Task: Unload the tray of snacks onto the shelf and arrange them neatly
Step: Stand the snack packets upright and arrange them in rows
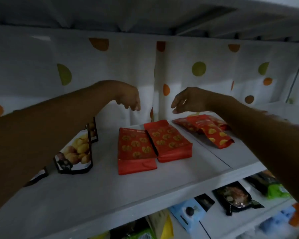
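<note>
**Red bags half sorted, both hands free above them**

White shelf [110, 195] boards run across in front of the person, backed by a pale cloth [41, 66] with orange and green spots. Both arms reach over the shelf. The left hand [128, 99] hangs above the back edge with its fingers curled loosely downward and nothing in them. The right hand [188, 100] hovers near it, fingers slack and a little spread, also holding nothing. Neither touches a packet.

The snacks lie on the shelf; the tray is nowhere in view. Near the middle, two red bags lie flat side by side, touching along their long edges. The front bag [135, 149] reaches closer to the front edge, and the rear bag [169, 140] sits a little further back.

Toward the back right corner is a loose heap of smaller red packets [212, 131], overlapping at angles. I make out three, perhaps more underneath.

Along the left edge stand packets printed with potatoes [76, 152], three as far as I can tell, with the left forearm hiding part of them.

On the lower shelf [216, 219] lie other packets, among them a black packet [235, 197], a green packet [274, 188] and a blue packet [188, 213].

To my eye the step in hand is arranging rather than unloading. The next move calls for the right hand to drop onto the heap and take one packet at a time. Each should be laid square to the front edge beside the flat pair, without nudging those two out of line.
</note>
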